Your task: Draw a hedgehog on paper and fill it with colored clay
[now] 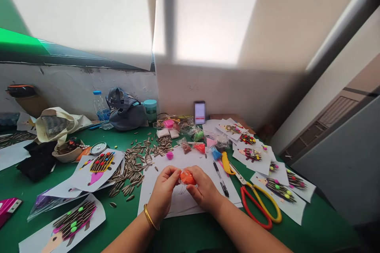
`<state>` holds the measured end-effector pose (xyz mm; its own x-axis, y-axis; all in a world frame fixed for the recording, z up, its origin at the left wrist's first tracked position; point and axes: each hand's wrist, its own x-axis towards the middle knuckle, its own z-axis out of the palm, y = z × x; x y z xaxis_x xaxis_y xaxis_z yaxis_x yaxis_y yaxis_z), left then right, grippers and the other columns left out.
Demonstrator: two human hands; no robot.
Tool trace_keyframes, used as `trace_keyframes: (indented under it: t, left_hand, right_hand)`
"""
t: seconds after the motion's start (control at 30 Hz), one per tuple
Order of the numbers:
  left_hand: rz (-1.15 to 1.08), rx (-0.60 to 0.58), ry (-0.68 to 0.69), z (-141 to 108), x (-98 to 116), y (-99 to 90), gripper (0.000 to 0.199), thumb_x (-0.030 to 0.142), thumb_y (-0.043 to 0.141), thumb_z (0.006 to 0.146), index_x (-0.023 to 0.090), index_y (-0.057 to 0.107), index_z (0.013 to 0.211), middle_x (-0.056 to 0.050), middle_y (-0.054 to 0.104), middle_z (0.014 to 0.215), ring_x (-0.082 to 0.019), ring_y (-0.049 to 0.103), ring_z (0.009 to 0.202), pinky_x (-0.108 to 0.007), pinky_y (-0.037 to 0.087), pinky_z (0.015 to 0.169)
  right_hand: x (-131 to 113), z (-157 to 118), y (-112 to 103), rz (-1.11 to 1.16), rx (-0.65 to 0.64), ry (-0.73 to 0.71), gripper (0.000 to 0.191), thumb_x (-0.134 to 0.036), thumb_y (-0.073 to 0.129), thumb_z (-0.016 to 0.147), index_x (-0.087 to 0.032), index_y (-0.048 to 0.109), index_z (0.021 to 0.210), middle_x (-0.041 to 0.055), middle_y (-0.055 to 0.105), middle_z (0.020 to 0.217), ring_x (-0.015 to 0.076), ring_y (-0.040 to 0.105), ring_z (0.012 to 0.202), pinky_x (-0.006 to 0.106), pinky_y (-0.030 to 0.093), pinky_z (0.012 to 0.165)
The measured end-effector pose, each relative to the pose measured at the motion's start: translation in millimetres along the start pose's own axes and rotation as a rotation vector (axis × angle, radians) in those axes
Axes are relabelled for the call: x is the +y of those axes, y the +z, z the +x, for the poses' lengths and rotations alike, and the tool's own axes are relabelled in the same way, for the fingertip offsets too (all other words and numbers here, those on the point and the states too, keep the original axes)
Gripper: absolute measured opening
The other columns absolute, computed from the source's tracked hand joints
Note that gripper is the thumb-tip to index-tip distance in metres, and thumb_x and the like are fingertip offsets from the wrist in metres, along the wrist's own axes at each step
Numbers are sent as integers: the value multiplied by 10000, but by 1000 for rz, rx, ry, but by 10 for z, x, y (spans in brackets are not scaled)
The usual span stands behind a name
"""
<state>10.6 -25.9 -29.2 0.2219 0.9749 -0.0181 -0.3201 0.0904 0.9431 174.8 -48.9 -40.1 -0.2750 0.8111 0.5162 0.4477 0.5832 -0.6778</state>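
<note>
Between my two hands is a small clear packet of orange modelling clay (187, 177), held over white paper (154, 201). My left hand (165, 189), with a gold bangle at the wrist, pinches the packet's left side. On its right side, the fingers of my right hand (204, 189) are closed around it. A black pen (221, 179) lies on the paper to the right. Beyond it are scissors (252, 193) with red and yellow handles. Packets of red clay (200, 148) and blue clay (216, 153) sit at the paper's far edge, near a small pink cup (169, 155).
Striped sunflower seeds (133, 166) are spread to the left. Hedgehog pictures (101, 168) made with seeds lie on both sides of the green table (118, 221). Along the wall stand a phone (200, 112), a blue-grey bag (126, 114), a water bottle (101, 110) and a teal-lidded cup (150, 110).
</note>
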Motion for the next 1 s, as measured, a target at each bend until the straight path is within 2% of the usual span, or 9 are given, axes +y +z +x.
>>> trace_keyframes:
  t: [0.13,0.3,0.43,0.57,0.7,0.8,0.9,0.93,1.0]
  left_hand:
    - [51,-34,-24,-4,-4,19,273,411,716,778,173,583,779,13,566,735,-118,494,691,-247,419,670]
    - [125,-54,-19,-9,-61,33,308,422,739,753,177,555,726,25,550,702,-123,484,690,-246,411,668]
    - [88,-30,-8,6,-88,15,301,436,708,778,176,564,734,19,557,697,-122,482,680,-248,406,666]
    - [76,19,3,26,-62,-17,299,438,698,781,175,569,721,10,562,681,-129,490,675,-256,412,669]
    - [115,54,17,34,-33,-36,310,453,704,775,177,572,725,7,563,685,-133,493,677,-258,415,669]
    - [138,-8,36,34,-16,-56,325,508,643,821,186,621,862,-3,576,741,-140,511,697,-267,424,683]
    - [214,-120,94,25,-4,-79,526,551,673,780,214,606,1179,0,570,778,-151,516,700,-274,433,669]
    - [267,-139,118,19,-3,-82,582,542,701,756,218,596,1228,2,568,771,-153,515,694,-276,434,662]
    - [376,-138,164,1,-6,-75,507,500,716,756,216,650,1172,-17,601,791,-169,540,724,-291,451,692]
  right_hand:
    - [0,-7,-3,-55,6,24,429,-520,383,979,-217,531,1244,82,602,1038,218,554,923,362,467,819]
    - [19,-1,41,-130,-5,30,359,-502,410,974,-209,588,1083,60,598,899,206,543,815,333,456,721]
    - [23,16,37,-45,12,40,338,-488,403,984,-222,595,1063,55,611,935,197,568,852,328,471,758]
    - [20,12,-5,23,31,38,310,-452,418,990,-237,573,1151,56,634,1034,193,589,939,328,480,837]
    - [35,-19,-38,11,52,56,366,-439,433,987,-233,515,1279,74,643,1095,203,604,975,334,490,863]
    - [28,-29,-56,49,59,101,372,-457,387,1000,-228,523,1259,68,652,1025,200,617,913,331,501,819]
    - [-6,-14,-71,66,26,138,369,-480,325,1011,-222,571,1107,47,645,917,189,606,826,317,490,755]
    - [-19,-7,-71,58,2,145,375,-488,318,1011,-222,579,1047,41,640,892,186,599,809,312,482,742]
    - [-45,4,-60,41,-43,148,386,-508,320,1006,-222,578,997,35,637,883,185,591,808,305,469,733]
